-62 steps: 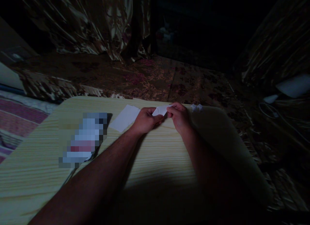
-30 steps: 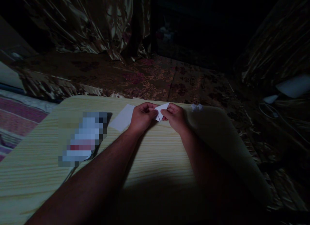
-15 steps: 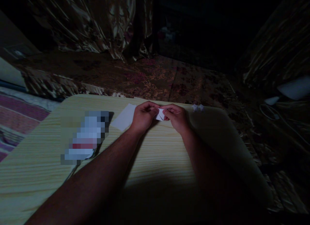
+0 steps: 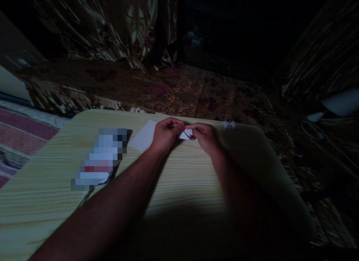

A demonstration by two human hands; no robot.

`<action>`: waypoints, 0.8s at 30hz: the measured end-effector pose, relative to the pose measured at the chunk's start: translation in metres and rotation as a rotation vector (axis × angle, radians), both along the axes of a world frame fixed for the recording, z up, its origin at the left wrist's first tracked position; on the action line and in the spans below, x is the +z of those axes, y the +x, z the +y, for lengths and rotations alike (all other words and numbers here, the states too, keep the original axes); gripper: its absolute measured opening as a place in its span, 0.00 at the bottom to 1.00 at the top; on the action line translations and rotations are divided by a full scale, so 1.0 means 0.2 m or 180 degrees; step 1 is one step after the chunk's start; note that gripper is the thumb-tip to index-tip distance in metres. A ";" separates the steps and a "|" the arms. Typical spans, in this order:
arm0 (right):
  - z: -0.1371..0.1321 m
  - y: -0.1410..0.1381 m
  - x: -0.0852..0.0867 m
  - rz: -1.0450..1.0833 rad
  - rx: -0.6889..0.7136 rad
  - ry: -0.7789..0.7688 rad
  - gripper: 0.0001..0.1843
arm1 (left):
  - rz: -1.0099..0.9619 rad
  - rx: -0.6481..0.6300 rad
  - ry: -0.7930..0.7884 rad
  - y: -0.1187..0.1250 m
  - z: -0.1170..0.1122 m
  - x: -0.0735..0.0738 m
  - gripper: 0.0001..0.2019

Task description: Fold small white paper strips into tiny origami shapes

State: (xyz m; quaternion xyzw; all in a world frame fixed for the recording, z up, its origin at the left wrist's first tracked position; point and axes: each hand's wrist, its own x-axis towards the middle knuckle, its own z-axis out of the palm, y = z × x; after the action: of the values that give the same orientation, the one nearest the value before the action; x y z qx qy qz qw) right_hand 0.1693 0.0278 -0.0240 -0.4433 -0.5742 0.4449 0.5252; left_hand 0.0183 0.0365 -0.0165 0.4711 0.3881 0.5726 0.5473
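Note:
A small folded piece of white paper (image 4: 185, 134) is held between both hands near the far side of the table. My left hand (image 4: 167, 133) is closed on its left part, thumb and fingertips pinched together. My right hand (image 4: 204, 135) pinches the paper from the right, its thumb and fingers near the upper edge. The fingertips hide much of the paper, so its full shape cannot be made out. Partly behind my left hand lies a flat white sheet of paper (image 4: 142, 136).
Two small white folded paper shapes (image 4: 229, 125) sit at the table's far right edge. On the left lies a pixelated object (image 4: 102, 156) with a cable. The wood-patterned table (image 4: 185, 171) has rounded corners. Beyond it are a dark patterned cover (image 4: 168, 83) and curtains (image 4: 134, 25).
My right thumb has shifted up and left toward the left fingertips, and the upper part of the folded paper is now more covered. The other objects stay where they were.

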 end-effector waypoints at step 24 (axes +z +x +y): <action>0.01 -0.02 0.01 -0.0115 -0.0338 -0.0121 0.07 | 0.0411 0.0070 0.0150 0.01 -0.01 -0.02 0.16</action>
State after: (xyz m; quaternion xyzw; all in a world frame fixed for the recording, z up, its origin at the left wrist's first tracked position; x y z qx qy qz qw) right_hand 0.1655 0.0292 -0.0226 -0.4911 -0.5506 0.4192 0.5291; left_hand 0.0205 0.0355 -0.0202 0.5156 0.4142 0.5560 0.5034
